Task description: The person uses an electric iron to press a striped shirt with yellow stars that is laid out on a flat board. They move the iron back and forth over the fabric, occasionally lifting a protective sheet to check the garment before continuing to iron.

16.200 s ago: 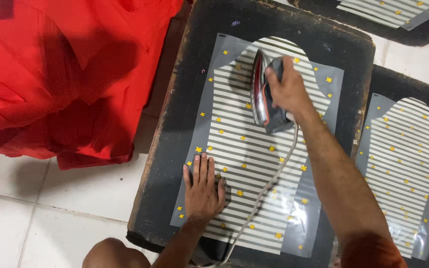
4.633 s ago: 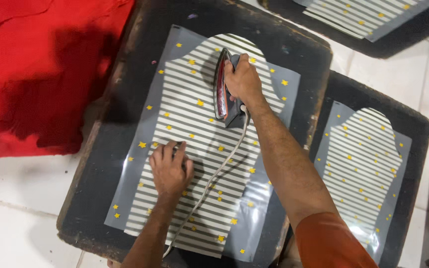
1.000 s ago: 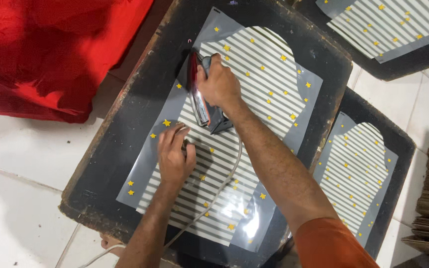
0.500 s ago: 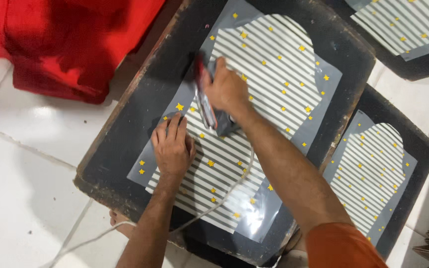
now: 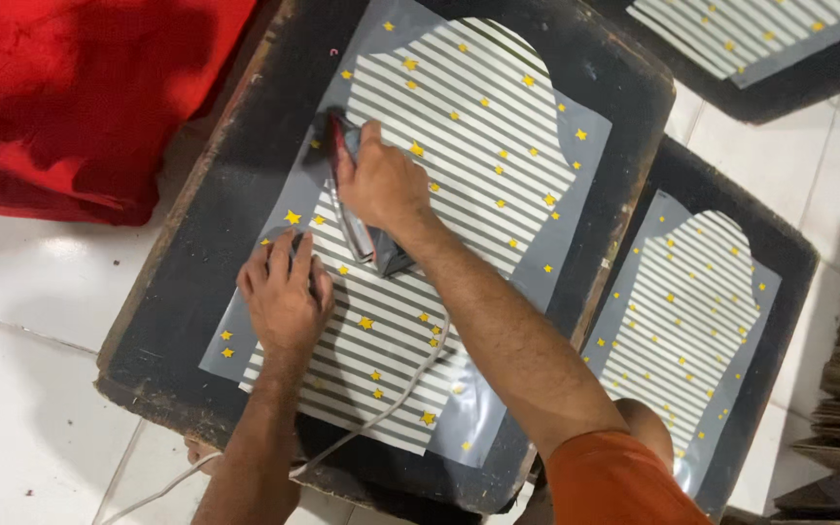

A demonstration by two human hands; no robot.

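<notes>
Currently: iron pressed on striped sheet, both hands engaged.
Red cloth (image 5: 80, 97) lies off the board's left edge. Left hand (image 5: 284, 292) rests flat, fingers spread, on the striped, star-dotted sheet (image 5: 469, 126) near the dark board's (image 5: 216, 243) left edge; right hand (image 5: 381, 185) grips the iron (image 5: 362, 228) at the sheet's middle, cord (image 5: 381, 408) trailing toward the near edge.

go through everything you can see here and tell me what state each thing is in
Iron: gripped, pressed flat on the striped sheet.
Right hand: closed on the iron.
Left hand: open, palm down on the sheet.
Striped sheet: flat on the dark board.
Cord: slack.
Red cloth: bunched up.
</notes>
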